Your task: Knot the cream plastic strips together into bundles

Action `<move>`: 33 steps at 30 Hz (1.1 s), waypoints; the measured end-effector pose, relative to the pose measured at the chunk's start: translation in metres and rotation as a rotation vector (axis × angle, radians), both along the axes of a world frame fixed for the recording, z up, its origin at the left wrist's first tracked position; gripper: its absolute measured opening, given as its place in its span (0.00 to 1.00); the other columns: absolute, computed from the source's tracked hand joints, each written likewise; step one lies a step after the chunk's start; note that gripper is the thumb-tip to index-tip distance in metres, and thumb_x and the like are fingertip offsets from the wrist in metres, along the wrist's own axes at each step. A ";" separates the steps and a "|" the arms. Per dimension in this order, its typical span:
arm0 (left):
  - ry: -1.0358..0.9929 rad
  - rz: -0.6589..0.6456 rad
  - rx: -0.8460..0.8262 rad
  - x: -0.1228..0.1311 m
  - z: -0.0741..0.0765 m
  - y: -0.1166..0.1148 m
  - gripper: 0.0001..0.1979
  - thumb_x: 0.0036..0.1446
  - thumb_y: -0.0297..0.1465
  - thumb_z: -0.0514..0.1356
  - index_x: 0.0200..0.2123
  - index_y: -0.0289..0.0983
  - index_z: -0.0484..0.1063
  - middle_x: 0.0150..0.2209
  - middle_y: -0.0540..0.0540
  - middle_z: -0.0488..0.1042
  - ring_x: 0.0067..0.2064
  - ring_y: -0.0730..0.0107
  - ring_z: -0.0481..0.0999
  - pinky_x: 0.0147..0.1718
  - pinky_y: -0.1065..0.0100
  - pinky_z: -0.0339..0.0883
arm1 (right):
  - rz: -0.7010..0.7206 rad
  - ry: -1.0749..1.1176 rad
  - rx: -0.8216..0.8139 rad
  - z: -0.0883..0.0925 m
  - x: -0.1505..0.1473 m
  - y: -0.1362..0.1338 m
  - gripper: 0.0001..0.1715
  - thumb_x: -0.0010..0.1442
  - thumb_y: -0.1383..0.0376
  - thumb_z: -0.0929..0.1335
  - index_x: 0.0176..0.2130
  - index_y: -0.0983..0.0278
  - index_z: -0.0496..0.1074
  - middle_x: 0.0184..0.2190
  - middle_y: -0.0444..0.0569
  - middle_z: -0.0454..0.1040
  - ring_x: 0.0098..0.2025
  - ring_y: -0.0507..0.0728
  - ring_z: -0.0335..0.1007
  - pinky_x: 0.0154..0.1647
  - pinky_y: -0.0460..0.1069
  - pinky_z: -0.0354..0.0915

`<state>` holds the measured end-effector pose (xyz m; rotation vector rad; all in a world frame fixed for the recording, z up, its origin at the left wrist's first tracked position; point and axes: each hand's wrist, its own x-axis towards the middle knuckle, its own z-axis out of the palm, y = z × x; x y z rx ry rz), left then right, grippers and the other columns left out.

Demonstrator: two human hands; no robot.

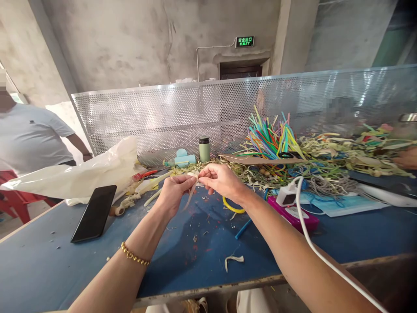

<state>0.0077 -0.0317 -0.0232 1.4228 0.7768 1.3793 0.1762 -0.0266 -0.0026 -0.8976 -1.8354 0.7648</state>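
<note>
Above the middle of the blue table, my left hand (174, 191) pinches a thin pale strip (190, 199), whose loose end hangs below the fingers. My right hand (220, 179) meets it from the other side, thumb and forefinger pressed together at the whitish upper part of the strip. The fingertips nearly touch, and the small part between them is partly hidden. Just beyond the hands lie dried plant scraps (208, 167). A yellow ring (233, 208) and a blue stick (243, 229) lie below my right wrist.
A black phone (94, 214) and cream plastic sheeting (97, 171) lie left. Behind stand a green bottle (204, 150) and colourful pipe cleaners (272, 134). A purple box (293, 215), white charger (286, 194) and cable (308, 237) are by my right forearm. A person (32, 134) is at left.
</note>
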 end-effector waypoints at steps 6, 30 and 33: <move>-0.056 -0.034 -0.031 0.001 0.001 -0.001 0.11 0.42 0.33 0.72 0.23 0.30 0.80 0.21 0.47 0.72 0.24 0.75 0.68 0.27 0.70 0.60 | -0.044 -0.077 0.194 0.000 0.001 0.004 0.02 0.55 0.69 0.70 0.30 0.67 0.72 0.25 0.45 0.72 0.25 0.50 0.67 0.24 0.46 0.65; -0.093 -0.112 -0.080 0.001 0.004 -0.005 0.10 0.45 0.32 0.71 0.25 0.29 0.80 0.22 0.45 0.74 0.25 0.75 0.69 0.28 0.70 0.61 | -0.179 -0.166 0.269 0.002 0.002 0.002 0.07 0.53 0.65 0.70 0.26 0.66 0.72 0.20 0.43 0.68 0.23 0.49 0.60 0.24 0.46 0.55; -0.094 -0.099 -0.079 0.000 0.002 -0.003 0.11 0.44 0.32 0.72 0.24 0.29 0.79 0.22 0.45 0.74 0.24 0.74 0.69 0.29 0.69 0.61 | -0.167 -0.170 0.262 0.001 0.002 0.003 0.07 0.53 0.65 0.71 0.26 0.66 0.72 0.20 0.43 0.69 0.23 0.50 0.61 0.24 0.46 0.56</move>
